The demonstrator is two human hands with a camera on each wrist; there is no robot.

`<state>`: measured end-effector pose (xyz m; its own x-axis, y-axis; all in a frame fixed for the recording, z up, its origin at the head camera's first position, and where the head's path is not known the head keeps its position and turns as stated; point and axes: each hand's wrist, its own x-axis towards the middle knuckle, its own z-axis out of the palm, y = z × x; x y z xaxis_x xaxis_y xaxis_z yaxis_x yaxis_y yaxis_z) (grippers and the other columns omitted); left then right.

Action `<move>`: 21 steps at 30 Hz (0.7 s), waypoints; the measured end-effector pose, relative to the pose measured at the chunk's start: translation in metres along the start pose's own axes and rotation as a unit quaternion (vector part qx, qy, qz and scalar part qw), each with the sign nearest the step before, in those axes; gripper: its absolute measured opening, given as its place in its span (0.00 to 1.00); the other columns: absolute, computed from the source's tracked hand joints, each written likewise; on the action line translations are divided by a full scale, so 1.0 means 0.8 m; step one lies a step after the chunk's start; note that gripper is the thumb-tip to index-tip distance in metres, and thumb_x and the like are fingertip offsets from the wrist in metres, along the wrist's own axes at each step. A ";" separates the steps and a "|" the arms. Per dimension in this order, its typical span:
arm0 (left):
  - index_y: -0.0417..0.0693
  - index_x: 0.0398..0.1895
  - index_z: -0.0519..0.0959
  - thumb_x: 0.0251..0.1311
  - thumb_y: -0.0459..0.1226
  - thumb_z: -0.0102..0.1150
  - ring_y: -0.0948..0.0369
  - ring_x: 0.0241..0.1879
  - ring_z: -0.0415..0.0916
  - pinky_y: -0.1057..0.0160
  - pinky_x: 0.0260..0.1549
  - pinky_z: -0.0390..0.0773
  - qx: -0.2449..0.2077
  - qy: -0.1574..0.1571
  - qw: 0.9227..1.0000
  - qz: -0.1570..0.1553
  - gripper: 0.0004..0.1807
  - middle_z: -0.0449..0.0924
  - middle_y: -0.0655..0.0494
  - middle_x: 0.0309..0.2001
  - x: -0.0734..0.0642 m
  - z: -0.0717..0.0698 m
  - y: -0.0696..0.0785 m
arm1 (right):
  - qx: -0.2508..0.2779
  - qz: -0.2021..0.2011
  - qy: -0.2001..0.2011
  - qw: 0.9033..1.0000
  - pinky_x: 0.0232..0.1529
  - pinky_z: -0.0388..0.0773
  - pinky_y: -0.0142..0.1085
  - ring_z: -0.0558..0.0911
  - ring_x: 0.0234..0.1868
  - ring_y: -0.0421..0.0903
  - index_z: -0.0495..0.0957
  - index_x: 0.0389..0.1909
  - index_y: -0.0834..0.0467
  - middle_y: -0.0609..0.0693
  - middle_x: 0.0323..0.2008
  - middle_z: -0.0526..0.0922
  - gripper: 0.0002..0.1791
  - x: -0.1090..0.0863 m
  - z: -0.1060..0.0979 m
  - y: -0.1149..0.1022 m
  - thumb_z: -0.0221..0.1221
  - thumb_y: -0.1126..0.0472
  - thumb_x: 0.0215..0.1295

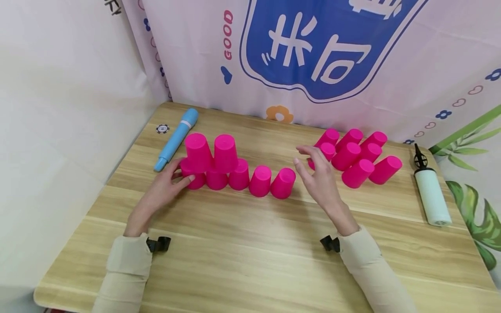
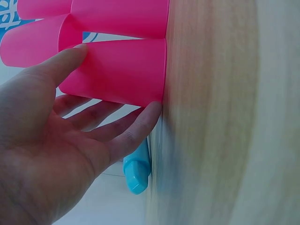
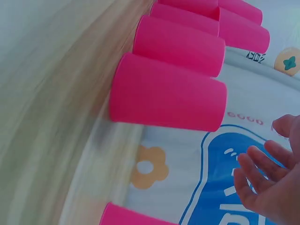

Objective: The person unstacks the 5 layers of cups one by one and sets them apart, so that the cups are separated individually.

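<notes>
Several upside-down pink plastic cups stand in a row, and the right-end cup (image 1: 283, 183) shows fully. On the row's left part sit two more cups, an upper left cup (image 1: 198, 153) and an upper right cup (image 1: 225, 153). My left hand (image 1: 166, 187) holds the row's leftmost cup (image 2: 117, 72) at its outer side, thumb near its upper end and fingers along the other side. My right hand (image 3: 276, 173) holds nothing, its fingers loosely bent and spread. In the head view it hovers between the row and a cluster of pink cups (image 1: 347, 155), overlapping its left edge.
A light blue stick-shaped item (image 1: 176, 140) lies at the back left, near a small round printed mark (image 1: 162, 129). A pale green hand pump (image 1: 432, 195) with a black nozzle lies at the right. Printed cloth (image 1: 203, 65) hangs behind the wooden table (image 1: 235, 261).
</notes>
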<state>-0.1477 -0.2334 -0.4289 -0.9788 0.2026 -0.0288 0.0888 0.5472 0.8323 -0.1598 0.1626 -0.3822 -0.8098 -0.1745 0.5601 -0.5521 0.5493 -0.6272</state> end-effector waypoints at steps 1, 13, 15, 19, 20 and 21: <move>0.43 0.73 0.54 0.68 0.46 0.55 0.40 0.64 0.63 0.42 0.61 0.68 0.002 0.000 1.000 -0.001 0.36 0.60 0.40 0.67 0.000 -0.001 0.000 | 0.002 -0.003 -0.002 1.000 0.51 0.77 0.46 0.77 0.53 0.49 0.75 0.56 0.63 0.56 0.51 0.79 0.19 0.002 0.001 -0.003 0.60 0.63 0.65; 0.43 0.72 0.54 0.67 0.45 0.55 0.40 0.64 0.62 0.42 0.61 0.68 0.000 0.000 1.000 -0.002 0.36 0.61 0.40 0.67 -0.003 -0.003 -0.001 | 0.012 -0.049 -0.083 0.995 0.58 0.73 0.42 0.73 0.58 0.48 0.69 0.62 0.61 0.54 0.58 0.75 0.29 0.048 0.049 -0.073 0.64 0.57 0.63; 0.42 0.72 0.54 0.68 0.45 0.55 0.39 0.64 0.63 0.42 0.61 0.67 -0.001 0.001 1.000 0.001 0.36 0.61 0.39 0.67 -0.003 -0.003 0.000 | 0.007 -0.047 -0.108 0.993 0.60 0.72 0.43 0.72 0.60 0.47 0.66 0.65 0.60 0.54 0.60 0.73 0.33 0.054 0.061 -0.083 0.65 0.53 0.62; 0.42 0.72 0.55 0.67 0.44 0.55 0.39 0.64 0.63 0.43 0.61 0.67 -0.004 0.002 1.000 0.005 0.35 0.62 0.39 0.66 -0.001 -0.002 0.001 | -0.007 -0.035 -0.148 0.988 0.63 0.69 0.44 0.70 0.63 0.47 0.61 0.69 0.59 0.53 0.63 0.71 0.41 0.065 0.081 -0.098 0.66 0.49 0.59; 0.41 0.72 0.55 0.67 0.43 0.55 0.39 0.64 0.64 0.43 0.61 0.67 -0.003 0.002 1.000 0.006 0.35 0.62 0.39 0.66 -0.001 -0.002 0.001 | -0.012 -0.030 -0.154 0.987 0.64 0.68 0.44 0.69 0.63 0.47 0.60 0.70 0.58 0.53 0.63 0.70 0.42 0.066 0.084 -0.100 0.66 0.48 0.59; 0.41 0.72 0.55 0.67 0.43 0.55 0.39 0.64 0.64 0.43 0.61 0.67 -0.002 0.002 1.000 0.007 0.35 0.62 0.39 0.66 0.000 -0.001 0.001 | -0.016 -0.026 -0.160 0.987 0.65 0.67 0.44 0.69 0.63 0.47 0.60 0.70 0.58 0.53 0.64 0.70 0.43 0.067 0.087 -0.102 0.67 0.47 0.58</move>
<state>-0.1476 -0.2340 -0.4276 -0.9782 0.2072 -0.0160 0.1009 0.5407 0.8351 -0.1722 0.0514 -0.3387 -0.8039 -0.4496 0.3893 -0.5930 0.5566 -0.5818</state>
